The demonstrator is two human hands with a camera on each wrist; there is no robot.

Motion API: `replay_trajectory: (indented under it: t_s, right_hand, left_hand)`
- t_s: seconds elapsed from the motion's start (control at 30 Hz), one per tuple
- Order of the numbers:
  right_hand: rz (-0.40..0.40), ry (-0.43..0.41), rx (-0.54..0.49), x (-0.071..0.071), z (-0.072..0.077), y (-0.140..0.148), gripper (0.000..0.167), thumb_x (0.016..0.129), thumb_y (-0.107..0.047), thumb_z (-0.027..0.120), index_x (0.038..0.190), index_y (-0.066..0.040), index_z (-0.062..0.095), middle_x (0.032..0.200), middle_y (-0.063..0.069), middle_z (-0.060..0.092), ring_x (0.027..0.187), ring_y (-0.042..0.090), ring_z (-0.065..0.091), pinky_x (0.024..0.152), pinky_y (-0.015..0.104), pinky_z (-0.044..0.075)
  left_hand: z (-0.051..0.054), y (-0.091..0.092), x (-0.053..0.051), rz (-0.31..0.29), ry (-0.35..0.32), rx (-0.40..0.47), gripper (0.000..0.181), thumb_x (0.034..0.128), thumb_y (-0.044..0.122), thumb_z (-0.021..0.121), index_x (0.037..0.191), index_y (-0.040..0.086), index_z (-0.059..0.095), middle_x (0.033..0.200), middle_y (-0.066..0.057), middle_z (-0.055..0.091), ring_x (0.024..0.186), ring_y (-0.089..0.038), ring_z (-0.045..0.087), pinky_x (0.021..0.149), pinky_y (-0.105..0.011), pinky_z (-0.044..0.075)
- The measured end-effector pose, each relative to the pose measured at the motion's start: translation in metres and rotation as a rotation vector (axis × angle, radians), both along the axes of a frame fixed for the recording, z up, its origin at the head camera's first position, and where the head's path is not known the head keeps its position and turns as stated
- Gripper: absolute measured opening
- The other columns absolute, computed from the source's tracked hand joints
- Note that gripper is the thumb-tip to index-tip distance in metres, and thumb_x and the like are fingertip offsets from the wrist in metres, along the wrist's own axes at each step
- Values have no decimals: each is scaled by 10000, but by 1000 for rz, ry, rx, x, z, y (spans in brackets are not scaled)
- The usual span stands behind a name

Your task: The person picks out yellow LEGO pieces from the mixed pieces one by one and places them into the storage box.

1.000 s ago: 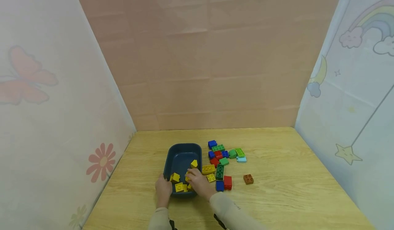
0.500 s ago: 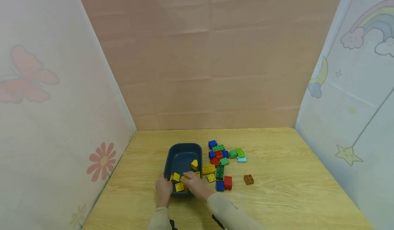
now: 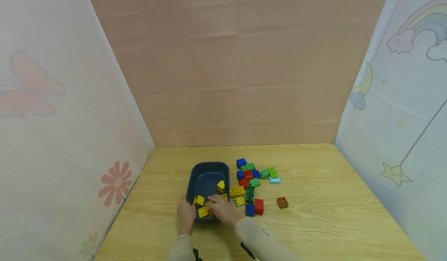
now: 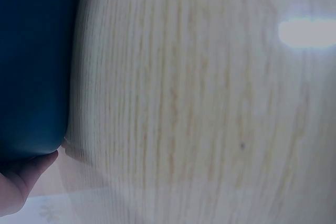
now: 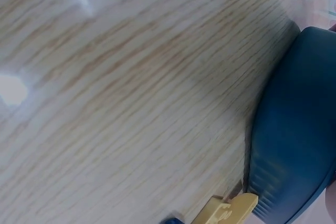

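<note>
A dark blue tray [image 3: 200, 171] stands on the table with several yellow bricks [image 3: 199, 200] in its near half. My left hand [image 3: 186, 214] grips the tray's left side near the front corner; in the left wrist view a finger [image 4: 37, 169] meets the tray's edge. My right hand [image 3: 224, 210] reaches over the near right rim, its fingertips down among the yellow bricks. The hand hides some of these bricks, so whether it pinches one does not show. A yellow roof-shaped brick [image 3: 221, 186] lies apart by the tray's right wall.
Right of the tray lie loose blue, red and green bricks, a long yellow brick [image 3: 237, 191] close against the tray and a small yellow one [image 3: 239, 201]. A brown brick [image 3: 282, 202] lies farther right. Printed cloth walls flank the table [image 3: 324, 199].
My right hand has shifted slightly within the tray, its fingertips lower and to the left, and a yellow brick now shows behind it. The left hand and the tray stay put.
</note>
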State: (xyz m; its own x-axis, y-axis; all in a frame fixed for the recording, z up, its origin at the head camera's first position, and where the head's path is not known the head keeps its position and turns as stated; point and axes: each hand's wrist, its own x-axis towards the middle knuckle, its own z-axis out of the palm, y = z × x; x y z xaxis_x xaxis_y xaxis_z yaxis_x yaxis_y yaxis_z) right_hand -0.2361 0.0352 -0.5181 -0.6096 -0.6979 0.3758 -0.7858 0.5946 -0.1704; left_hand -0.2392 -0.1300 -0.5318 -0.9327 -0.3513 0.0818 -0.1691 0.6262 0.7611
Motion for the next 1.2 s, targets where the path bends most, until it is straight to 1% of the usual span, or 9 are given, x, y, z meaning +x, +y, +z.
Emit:
replay_trajectory:
  t_s: [0.2,0.4,0.53,0.67,0.77,0.83,0.9,1.03,1.2]
  right_hand:
    - [0,-12,-2,1,0,2,291,846,-112,593,1128,-46,613,1184,146,549,1094,272,506,872,331,431]
    - [-18,-39,-46,2,-1,4,321,871,-143,562,1171,-28,575,1213,158,518,1122,268,476,901,338,407]
    - [-41,13,-127,2,-1,6,291,862,-120,572,1131,-10,589,1162,153,534,1088,254,488,892,349,414]
    - [-73,133,-257,-1,0,9,238,814,-64,622,1046,-11,619,1073,129,566,1007,237,526,844,332,446]
    - [-110,210,-331,-4,0,12,230,777,-25,650,1006,-24,628,1024,111,575,967,222,535,823,310,456]
    - [-141,219,-365,-6,-1,15,238,768,2,648,1004,-22,625,1019,112,569,966,217,529,822,305,456]
    - [-180,202,-390,-7,-1,18,245,766,31,640,1008,-8,622,1028,119,558,974,224,524,820,310,459]
    - [-288,141,-409,-7,-5,25,248,774,61,614,1016,9,603,1062,136,533,972,228,528,793,313,474]
    - [-376,117,-409,-8,-11,35,242,767,65,593,1004,19,605,1045,151,535,934,235,535,773,330,480]
  left_hand:
    - [0,0,0,7,11,-1,352,743,-103,495,1082,-197,487,936,-335,576,874,-447,558,683,-492,475]
    - [0,0,0,6,-5,-5,353,760,-91,497,1099,-186,484,948,-332,574,884,-445,555,689,-490,473]
    - [1,0,0,6,6,-10,330,753,-97,501,1072,-179,500,919,-321,583,865,-440,561,681,-485,474]
    - [3,0,1,13,7,-8,327,749,-95,497,1068,-168,511,922,-313,586,873,-438,559,691,-485,470]
    - [3,1,2,17,15,-12,292,739,-96,496,1023,-153,529,902,-304,590,857,-439,560,678,-485,470]
    - [2,1,2,17,21,-15,275,737,-96,495,1004,-147,536,896,-300,592,852,-439,561,674,-485,471]
    - [2,0,2,14,26,-21,240,737,-96,494,969,-140,538,885,-297,593,849,-443,558,672,-487,469]
    - [2,-1,1,3,27,-28,259,741,-101,491,992,-154,528,897,-309,585,863,-451,551,678,-491,466]
    - [2,-1,0,-8,-15,-15,383,755,-98,476,1128,-187,470,989,-335,561,926,-447,537,719,-488,465]
